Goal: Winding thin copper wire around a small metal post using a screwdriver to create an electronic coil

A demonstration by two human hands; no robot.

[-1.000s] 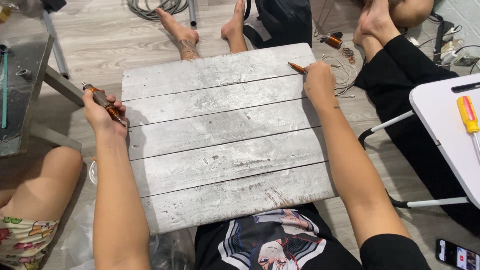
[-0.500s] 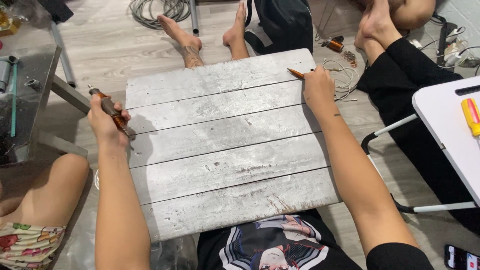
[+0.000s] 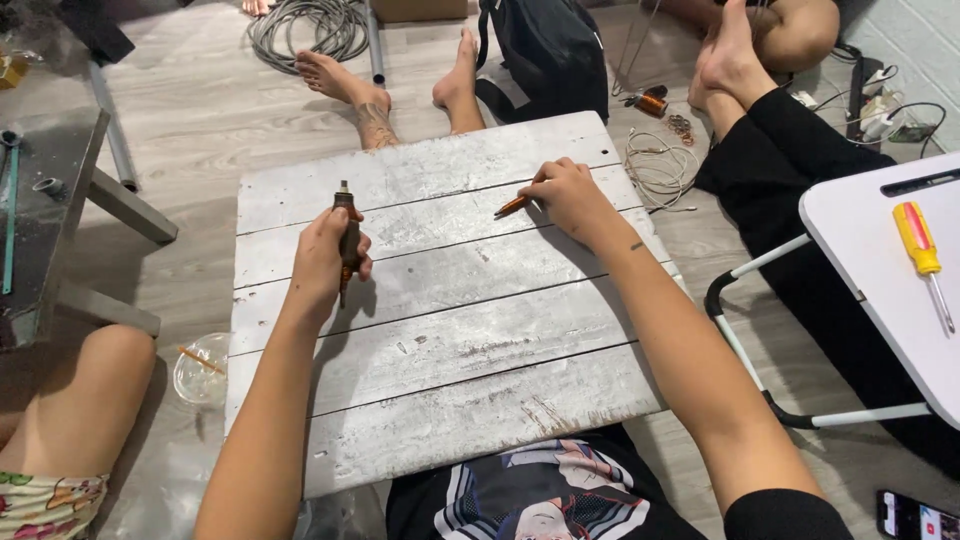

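Hands over whitewashed plank board (image 3: 440, 330): left hand (image 3: 325, 262) fist-wrapped around dark screwdriver (image 3: 347, 240) held upright near board's centre-left; right hand (image 3: 572, 195) pinching orange-tipped tool (image 3: 513, 205) flat on second plank. Tools positioned, not yet working; steady aim needed.

The left hand (image 3: 325, 262) covers the middle of the brown tool (image 3: 347, 236); its lower tip is too small to identify. The right hand (image 3: 572, 196) hides the orange tool's (image 3: 512, 205) rear. The phone (image 3: 915, 516) is cut off by the bottom edge.

Lit phone screen (image 3: 915, 517), bottom right
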